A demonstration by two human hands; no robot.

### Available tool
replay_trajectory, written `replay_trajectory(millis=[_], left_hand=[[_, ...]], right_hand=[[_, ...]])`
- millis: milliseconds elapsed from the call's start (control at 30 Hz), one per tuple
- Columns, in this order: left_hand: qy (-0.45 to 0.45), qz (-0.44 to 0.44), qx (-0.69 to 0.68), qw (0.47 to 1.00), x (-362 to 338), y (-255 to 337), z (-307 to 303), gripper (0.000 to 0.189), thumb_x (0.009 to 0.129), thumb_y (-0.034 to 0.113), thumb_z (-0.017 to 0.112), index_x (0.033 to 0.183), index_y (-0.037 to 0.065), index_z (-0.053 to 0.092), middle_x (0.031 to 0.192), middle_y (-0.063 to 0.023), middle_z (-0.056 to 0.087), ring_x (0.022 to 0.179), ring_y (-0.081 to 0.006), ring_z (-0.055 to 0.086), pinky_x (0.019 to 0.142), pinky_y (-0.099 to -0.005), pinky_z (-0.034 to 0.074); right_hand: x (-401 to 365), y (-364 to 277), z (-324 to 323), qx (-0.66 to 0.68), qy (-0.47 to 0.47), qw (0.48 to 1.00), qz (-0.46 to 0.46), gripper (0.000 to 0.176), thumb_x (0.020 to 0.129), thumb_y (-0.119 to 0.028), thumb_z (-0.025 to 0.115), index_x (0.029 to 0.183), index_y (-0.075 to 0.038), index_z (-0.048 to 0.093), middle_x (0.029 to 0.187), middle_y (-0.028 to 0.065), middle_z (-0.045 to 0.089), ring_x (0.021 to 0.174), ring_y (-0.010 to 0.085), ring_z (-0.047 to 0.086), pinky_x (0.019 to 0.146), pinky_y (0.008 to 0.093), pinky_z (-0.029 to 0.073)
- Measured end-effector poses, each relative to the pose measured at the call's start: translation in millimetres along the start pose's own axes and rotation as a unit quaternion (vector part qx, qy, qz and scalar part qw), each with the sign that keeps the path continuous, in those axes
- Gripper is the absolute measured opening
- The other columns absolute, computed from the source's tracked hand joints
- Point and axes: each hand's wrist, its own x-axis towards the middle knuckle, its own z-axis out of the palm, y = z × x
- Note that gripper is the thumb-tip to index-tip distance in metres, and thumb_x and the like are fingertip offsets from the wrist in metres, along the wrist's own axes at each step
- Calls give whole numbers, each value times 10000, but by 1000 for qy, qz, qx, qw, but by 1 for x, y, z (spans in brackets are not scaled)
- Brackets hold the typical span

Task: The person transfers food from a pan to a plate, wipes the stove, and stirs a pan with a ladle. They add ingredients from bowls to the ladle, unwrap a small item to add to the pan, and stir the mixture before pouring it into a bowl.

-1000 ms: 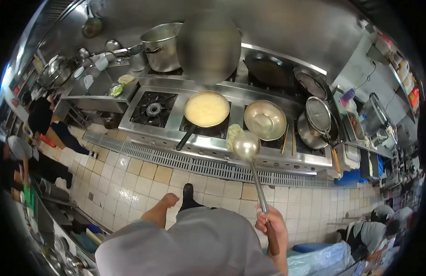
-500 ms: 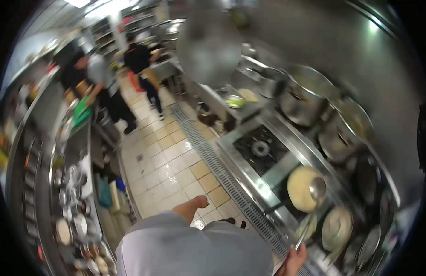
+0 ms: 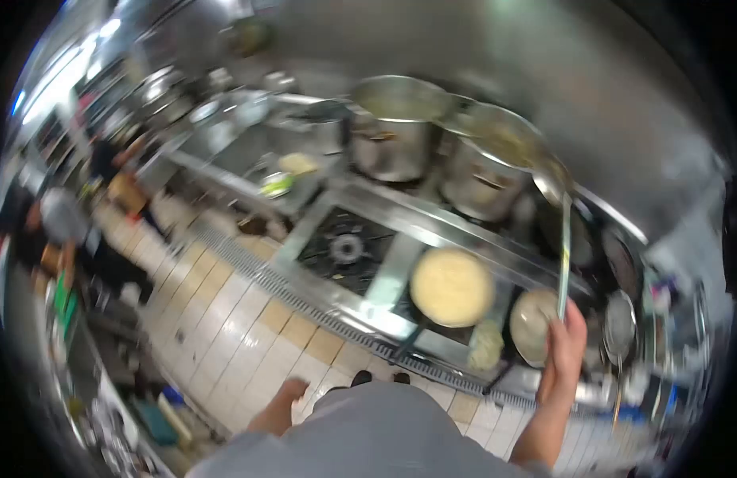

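Note:
My right hand [image 3: 566, 342] is closed around the handle of a long metal ladle [image 3: 565, 255], raised over the stove. The ladle's bowl is up at the right rim of a large steel pot [image 3: 480, 187]. Below and left of the ladle, a pan [image 3: 452, 287] is full of a pale yellow food. A second pan [image 3: 534, 327] with whitish contents sits just behind my right hand. My left hand [image 3: 290, 392] hangs low at my side over the floor, touching nothing, its fingers blurred.
Another large pot [image 3: 396, 131] stands at the back of the stove, left of the first. An open burner [image 3: 346, 248] is in front of it. A strainer [image 3: 619, 323] lies at the right. Two people work at the far left. A drain grate [image 3: 265, 275] runs along the tiled floor.
The view has turned right toward the stove. My right hand has lifted the ladle from the yellow pan up to the back pot's rim. My left hand stays low at my side.

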Motion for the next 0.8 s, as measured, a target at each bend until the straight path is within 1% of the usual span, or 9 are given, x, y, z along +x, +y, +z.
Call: replay_trajectory(millis=[33,67,267,400,433,467,600,733,800], left_hand=[[-96,-197,-204,954,-11,7,2,276,935,306,548,1021,88,695,957,-138,720,907,-295,687,822,-444,546],[-73,-165,-131,975,-35,28,-8,354,988,336,517,978,23,682,895,-119,724,735,-255,704,757,-440,552],[-59,-159,-274,947,-55,19,-2,276,972,248,491,1095,38,621,980,-128,688,777,-247,694,594,-423,555],[7,-174,-324,930,-62,27,-20,290,968,223,489,1162,37,598,1004,-132,676,727,-242,683,543,-375,542],[40,-243,-434,867,-56,37,-27,299,969,221,509,1193,36,582,995,-128,671,715,-241,678,539,-372,538],[72,-307,-535,784,-51,47,-35,316,970,219,529,1223,35,565,985,-123,667,702,-240,674,535,-370,535],[141,-264,-580,758,-39,68,-44,340,973,245,591,1252,56,547,929,-106,652,701,-232,670,530,-379,534],[125,-269,-576,761,-37,78,-31,313,961,230,604,1216,52,567,907,-110,653,690,-232,670,530,-390,530],[88,-239,-518,817,-45,74,-24,289,948,220,591,1181,49,580,899,-117,656,683,-241,674,527,-399,529]], right_hand=[[18,-10,-9,-28,-12,999,-29,433,899,-33,552,1332,-13,564,708,-39,536,521,33,445,444,222,361],[37,-19,-14,-45,-3,998,-40,425,900,-37,561,1324,-6,565,686,-31,537,521,42,465,453,229,380],[172,-44,-13,-47,-52,997,13,122,915,-152,599,988,-57,626,673,-2,576,470,81,516,425,231,388],[270,-37,3,-64,-88,993,36,177,871,-159,634,741,-46,595,635,26,583,507,114,535,462,302,421],[278,-40,11,-50,-97,993,54,184,869,-158,635,724,-53,592,632,26,581,523,114,535,464,311,422],[278,-47,15,-48,-96,993,51,184,869,-158,635,724,-53,592,632,26,581,523,114,535,464,311,422],[294,-57,31,116,-138,971,160,97,884,-129,606,852,-56,551,699,37,599,542,99,526,455,260,404],[320,-50,59,215,-161,937,221,103,917,-139,581,922,-61,512,786,30,617,508,66,508,445,215,389],[332,-49,72,204,-161,939,226,130,907,-121,579,974,-55,490,802,58,620,531,80,534,451,224,416]])
